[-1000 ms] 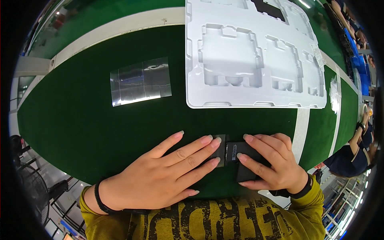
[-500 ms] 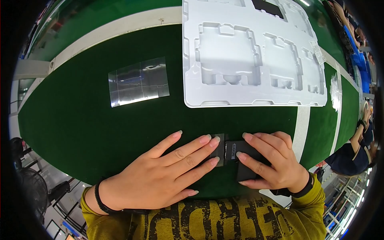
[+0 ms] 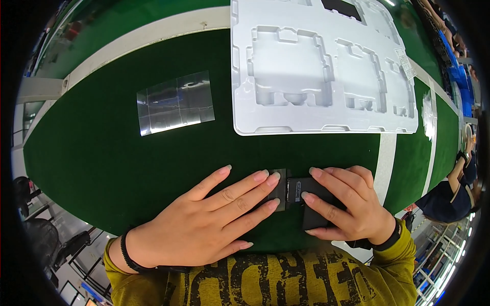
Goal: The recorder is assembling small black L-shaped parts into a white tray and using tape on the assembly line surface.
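Observation:
My left hand [image 3: 217, 217] lies flat with its fingers spread. Its fingertips press on a small piece of clear film [image 3: 278, 193] on the green mat. Just right of the film is a flat black block [image 3: 315, 217], like a battery pack, with a small printed label near its left edge. My right hand [image 3: 344, 204] grips this block, fingers bent over its top and thumb at its near edge. The palm hides the block's right part. Film and block edge lie close together; whether they overlap I cannot tell.
A larger creased sheet of clear film [image 3: 176, 103] lies at the far left. Beyond my hands is a white moulded tray [image 3: 311, 120] with recesses, a black piece [image 3: 342, 9] in one. White strips [image 3: 385, 163] cross the green mat [image 3: 153, 168]. Another person [image 3: 449, 201] is at the right edge.
Both hands, the block and the small film keep almost the same places. The whole view has shifted very slightly.

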`<state>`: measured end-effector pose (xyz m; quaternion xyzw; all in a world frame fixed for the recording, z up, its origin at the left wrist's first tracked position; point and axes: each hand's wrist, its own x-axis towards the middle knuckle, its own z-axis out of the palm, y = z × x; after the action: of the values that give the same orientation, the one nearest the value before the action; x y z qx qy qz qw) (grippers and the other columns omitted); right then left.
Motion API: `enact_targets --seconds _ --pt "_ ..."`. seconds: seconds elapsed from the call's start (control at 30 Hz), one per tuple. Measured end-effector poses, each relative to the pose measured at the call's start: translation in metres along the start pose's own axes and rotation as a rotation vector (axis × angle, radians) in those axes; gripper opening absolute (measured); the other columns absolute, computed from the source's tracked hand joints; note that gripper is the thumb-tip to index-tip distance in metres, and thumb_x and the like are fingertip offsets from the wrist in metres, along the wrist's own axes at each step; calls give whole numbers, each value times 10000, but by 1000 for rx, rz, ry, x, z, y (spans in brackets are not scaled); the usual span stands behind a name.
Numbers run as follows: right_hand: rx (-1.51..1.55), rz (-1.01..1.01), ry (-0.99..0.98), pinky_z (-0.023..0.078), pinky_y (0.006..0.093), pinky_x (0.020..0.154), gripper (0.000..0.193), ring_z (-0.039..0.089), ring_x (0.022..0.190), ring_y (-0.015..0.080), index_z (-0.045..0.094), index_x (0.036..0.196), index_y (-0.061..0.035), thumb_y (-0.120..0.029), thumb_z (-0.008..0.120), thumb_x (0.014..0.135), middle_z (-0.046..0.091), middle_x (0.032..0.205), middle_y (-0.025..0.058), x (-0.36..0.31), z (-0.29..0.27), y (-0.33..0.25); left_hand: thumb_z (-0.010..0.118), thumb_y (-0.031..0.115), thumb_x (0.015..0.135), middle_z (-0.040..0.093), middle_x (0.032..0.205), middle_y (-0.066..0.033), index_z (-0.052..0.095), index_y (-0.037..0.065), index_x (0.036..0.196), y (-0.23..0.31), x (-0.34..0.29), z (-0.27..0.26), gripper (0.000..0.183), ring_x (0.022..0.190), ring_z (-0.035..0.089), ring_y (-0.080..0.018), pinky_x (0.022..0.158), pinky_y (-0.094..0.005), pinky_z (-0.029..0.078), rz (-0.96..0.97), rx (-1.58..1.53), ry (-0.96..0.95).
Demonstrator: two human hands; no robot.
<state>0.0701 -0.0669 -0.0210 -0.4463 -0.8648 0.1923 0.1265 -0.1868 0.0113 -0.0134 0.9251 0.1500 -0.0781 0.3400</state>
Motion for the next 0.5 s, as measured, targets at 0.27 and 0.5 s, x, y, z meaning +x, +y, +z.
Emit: enact_targets --seconds 0.27,0.5 --pt "-49 -6 -16 372 357 813 490 486 1030 259 585 1079 -69 -330 639 668 492 1199 162 1 -3 -2 627 348 739 329 1370 -154 469 87 1239 -4 1 -5 586 1281 303 -266 1055 -442 114 35 -110 48" --pt "63 -45 6 373 389 829 531 479 1015 308 551 1110 -37 -342 635 683 454 1208 199 -1 -6 -5 726 222 641 513 931 -64 570 73 903 7 16 11 339 858 519 -219 716 -362 348 115 0 535"
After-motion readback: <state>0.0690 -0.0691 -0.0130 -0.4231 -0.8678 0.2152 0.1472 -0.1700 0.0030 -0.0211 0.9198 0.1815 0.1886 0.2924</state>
